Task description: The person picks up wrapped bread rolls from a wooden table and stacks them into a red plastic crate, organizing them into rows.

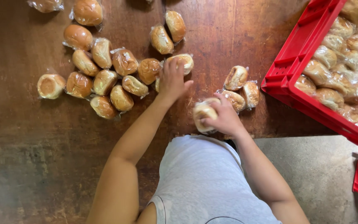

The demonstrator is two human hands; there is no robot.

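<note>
- Our right hand (224, 118) has its fingers curled shut around a wrapped bun (203, 115) at the table (30, 137) edge.
- Our left hand (172, 81) lies spread, fingers loosely open, on another bun (184, 61).
- We judge them light, soft, slippery in film: grip the sides gently.
</note>
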